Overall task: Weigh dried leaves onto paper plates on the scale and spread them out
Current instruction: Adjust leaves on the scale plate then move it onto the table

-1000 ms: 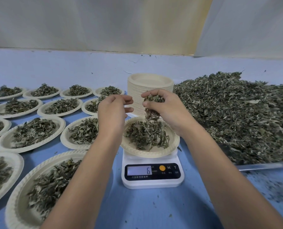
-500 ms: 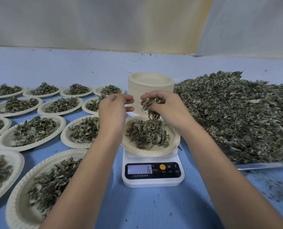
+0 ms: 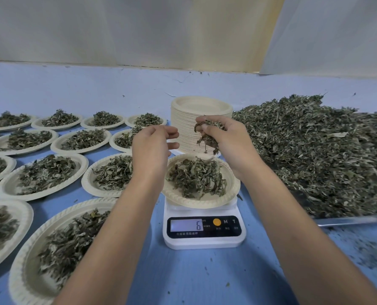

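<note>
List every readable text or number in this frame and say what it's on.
"6": on the scale display.
"M": on the black front panel, right of the orange button.
"T": same panel, right of the "M".
Small print under the display and under the buttons: too small to read.
Tiny marks beside the "6": blurred.
The stack of paper plates shows no text.

bright, even light | soft shadows | wide-angle edge bending, slight blur

The scale (image 3: 204,241) display (image 3: 186,225) reads 6 (buttons (image 3: 229,221) marked M and T)
</note>
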Motion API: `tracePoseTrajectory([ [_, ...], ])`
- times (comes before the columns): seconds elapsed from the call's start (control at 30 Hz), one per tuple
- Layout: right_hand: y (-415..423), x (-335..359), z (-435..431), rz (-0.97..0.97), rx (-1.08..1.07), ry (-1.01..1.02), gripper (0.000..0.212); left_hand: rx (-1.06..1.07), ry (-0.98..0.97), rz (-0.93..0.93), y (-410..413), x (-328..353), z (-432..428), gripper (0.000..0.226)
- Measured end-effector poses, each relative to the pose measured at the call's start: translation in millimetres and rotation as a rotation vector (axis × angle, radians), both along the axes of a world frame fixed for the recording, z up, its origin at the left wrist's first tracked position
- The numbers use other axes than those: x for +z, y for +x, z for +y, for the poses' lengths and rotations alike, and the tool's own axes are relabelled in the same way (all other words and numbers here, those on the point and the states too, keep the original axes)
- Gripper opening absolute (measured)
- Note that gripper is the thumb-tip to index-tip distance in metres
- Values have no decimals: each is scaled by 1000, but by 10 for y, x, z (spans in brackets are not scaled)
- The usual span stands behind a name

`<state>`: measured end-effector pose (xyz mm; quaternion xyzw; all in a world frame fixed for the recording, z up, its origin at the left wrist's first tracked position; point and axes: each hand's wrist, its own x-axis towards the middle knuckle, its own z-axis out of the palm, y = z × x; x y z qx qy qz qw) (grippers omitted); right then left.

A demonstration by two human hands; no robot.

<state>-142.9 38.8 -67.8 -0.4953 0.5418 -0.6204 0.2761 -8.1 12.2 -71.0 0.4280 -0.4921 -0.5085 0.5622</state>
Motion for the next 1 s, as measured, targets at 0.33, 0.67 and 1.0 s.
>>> tracePoseTrajectory([
  [0.33, 18, -59, -24, 128, 28, 17, 22, 0, 13, 1, 6, -12, -22, 29],
  [0.67, -4, -30, -6, 83, 53, -95, 21, 3, 8, -6, 10, -22, -34, 30],
  [1.0, 24, -24, 1, 45, 49, -110, 23, 5, 0, -11, 13, -21, -30, 29],
])
